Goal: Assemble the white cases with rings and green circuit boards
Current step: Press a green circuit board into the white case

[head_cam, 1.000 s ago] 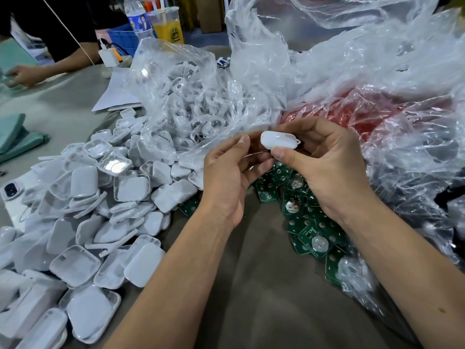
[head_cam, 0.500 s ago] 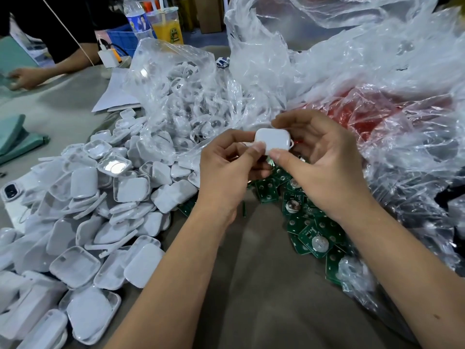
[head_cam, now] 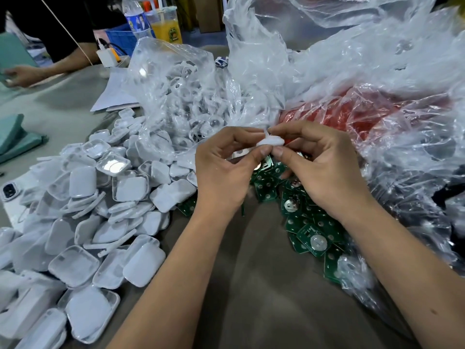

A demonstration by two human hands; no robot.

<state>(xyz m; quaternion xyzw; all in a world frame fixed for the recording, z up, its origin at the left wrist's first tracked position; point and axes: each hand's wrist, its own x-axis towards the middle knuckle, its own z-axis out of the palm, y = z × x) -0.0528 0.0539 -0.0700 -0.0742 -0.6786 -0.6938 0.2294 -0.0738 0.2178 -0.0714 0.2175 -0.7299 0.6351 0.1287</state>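
Both hands meet at the middle of the view on one small white case (head_cam: 271, 141). My left hand (head_cam: 224, 170) pinches its near left edge with thumb and fingers. My right hand (head_cam: 324, 167) pinches its right side, thumb in front. A thin white piece sticks up from the case's top. A heap of white case halves (head_cam: 100, 210) lies to the left. Green circuit boards (head_cam: 309, 235) with round silver cells lie under and right of my hands. A clear bag of white rings (head_cam: 181, 96) stands behind the heap.
Crumpled clear plastic over a red bag (head_cam: 352, 117) fills the right and back. Another person's arm (head_cam: 37, 71) rests at the far left by a bottle (head_cam: 136, 18) and a cup of orange drink (head_cam: 167, 26). A phone (head_cam: 10, 190) lies at the left edge.
My left hand came up to the case and now pinches it together with the right. The case has turned and dropped slightly, closer over the circuit boards.
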